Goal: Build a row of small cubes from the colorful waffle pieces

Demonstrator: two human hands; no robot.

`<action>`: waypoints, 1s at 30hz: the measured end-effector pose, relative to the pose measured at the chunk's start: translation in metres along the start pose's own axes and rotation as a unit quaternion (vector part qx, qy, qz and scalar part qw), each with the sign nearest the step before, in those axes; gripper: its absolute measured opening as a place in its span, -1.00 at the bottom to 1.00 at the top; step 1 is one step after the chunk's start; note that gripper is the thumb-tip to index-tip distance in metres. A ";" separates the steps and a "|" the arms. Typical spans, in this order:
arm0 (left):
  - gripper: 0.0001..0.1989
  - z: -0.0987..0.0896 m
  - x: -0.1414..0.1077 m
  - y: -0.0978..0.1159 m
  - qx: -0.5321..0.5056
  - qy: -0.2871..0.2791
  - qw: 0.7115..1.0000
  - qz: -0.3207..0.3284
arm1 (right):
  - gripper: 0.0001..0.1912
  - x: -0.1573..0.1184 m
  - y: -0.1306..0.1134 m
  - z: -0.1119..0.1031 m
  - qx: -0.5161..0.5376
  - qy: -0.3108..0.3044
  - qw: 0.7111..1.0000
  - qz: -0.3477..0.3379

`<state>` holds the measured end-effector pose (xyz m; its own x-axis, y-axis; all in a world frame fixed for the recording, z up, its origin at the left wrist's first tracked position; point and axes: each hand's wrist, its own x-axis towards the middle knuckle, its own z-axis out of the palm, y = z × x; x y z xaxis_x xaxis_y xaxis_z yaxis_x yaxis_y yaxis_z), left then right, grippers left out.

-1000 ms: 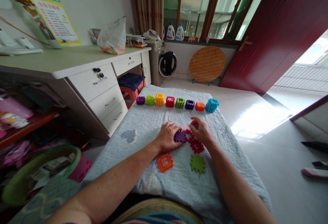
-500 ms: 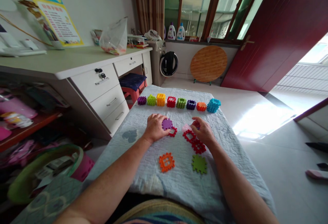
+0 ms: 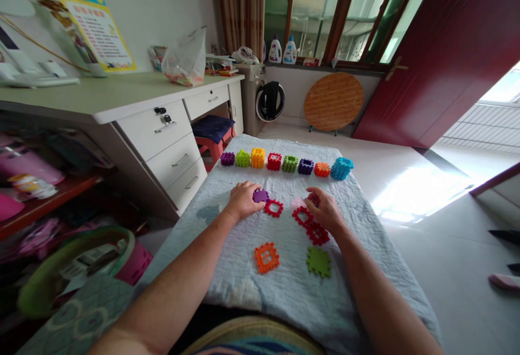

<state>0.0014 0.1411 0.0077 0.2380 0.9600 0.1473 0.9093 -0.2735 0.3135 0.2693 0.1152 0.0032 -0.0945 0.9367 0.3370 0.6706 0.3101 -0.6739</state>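
Observation:
My left hand point(image 3: 244, 202) is closed on a purple square building tile point(image 3: 261, 196) with notched edges, gripped at its left side. Just right of that tile, a red open-frame tile point(image 3: 273, 208) lies on the cloth. My right hand point(image 3: 325, 208) has its fingers curled in a pinch; what they hold, if anything, is mostly hidden. A pale pink piece point(image 3: 298, 202) and another red open-frame tile point(image 3: 303, 216) lie beside its fingertips. Below them is a red window-pattern tile point(image 3: 317, 233). Closer to me lie an orange window tile point(image 3: 267, 257) and a solid green tile point(image 3: 319, 261).
Across the far side of the cloth-covered table point(image 3: 227, 274) runs a row of several coloured blocks, from a purple block point(image 3: 228, 158) to a light-blue block point(image 3: 342, 168). A white desk point(image 3: 154, 95) stands to the left, with a stool point(image 3: 213, 130) beside it.
My left hand has drawn the purple tile slightly left and tilted it, uncovering more of the red frame tile. My right hand stays nearly in place. The view has shifted a little.

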 end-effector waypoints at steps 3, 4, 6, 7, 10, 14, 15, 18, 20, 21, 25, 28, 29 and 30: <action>-0.51 -0.002 0.004 0.001 0.027 -0.023 0.999 0.016 | -0.71 0.000 0.001 0.000 0.002 -0.005 1.000 0.001; -0.51 -0.003 0.005 0.002 0.040 -0.029 0.999 0.021 | -0.71 0.000 0.001 0.000 0.002 -0.006 1.000 0.001; -0.52 -0.005 0.008 0.005 0.065 -0.040 0.997 0.027 | -0.71 0.000 0.001 0.000 0.000 -0.008 1.000 0.001; -0.53 -0.006 0.009 0.006 0.075 -0.047 0.996 0.028 | -0.71 -0.001 0.001 0.000 -0.001 -0.008 1.000 0.002; -0.55 -0.011 0.013 0.010 0.091 -0.070 0.993 0.025 | -0.70 -0.001 0.001 0.000 -0.002 -0.010 1.000 0.005; -0.55 -0.017 0.018 0.014 0.099 -0.100 0.990 0.022 | -0.71 -0.001 0.001 0.000 0.000 -0.008 1.000 0.004; -0.54 -0.018 0.020 0.015 0.101 -0.108 0.989 0.023 | -0.71 -0.001 0.001 0.000 -0.001 -0.008 1.000 0.004; -0.53 -0.021 0.024 0.019 0.114 -0.122 0.985 0.033 | -0.72 -0.001 0.001 0.000 -0.007 -0.009 1.000 0.008; -0.56 -0.021 0.025 0.020 0.125 -0.121 0.984 0.043 | -0.72 0.000 0.001 0.000 -0.010 -0.010 1.000 0.009; -0.58 -0.021 0.025 0.020 0.128 -0.118 0.984 0.049 | -0.72 0.000 0.001 0.000 -0.010 -0.010 1.000 0.009; -0.56 -0.021 0.023 0.003 0.105 -0.089 0.988 0.066 | -0.71 0.000 0.003 0.000 -0.002 -0.013 1.000 0.006; -0.53 -0.025 0.024 -0.024 0.087 -0.056 0.993 0.062 | -0.71 0.000 0.005 0.001 -0.001 -0.014 1.000 0.003; -0.52 -0.029 0.026 -0.035 0.082 -0.045 0.994 0.063 | -0.70 0.000 0.005 0.001 -0.002 -0.015 1.000 0.003; -0.52 -0.033 0.028 -0.046 0.076 -0.033 0.995 0.062 | -0.70 0.000 0.006 0.001 -0.004 -0.016 1.000 0.003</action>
<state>-0.0451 0.1786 0.0278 0.3697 0.9224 0.1119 0.9111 -0.3835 0.1512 0.2723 0.1167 -0.0017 -0.1143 0.9436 0.3107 0.6775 0.3028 -0.6703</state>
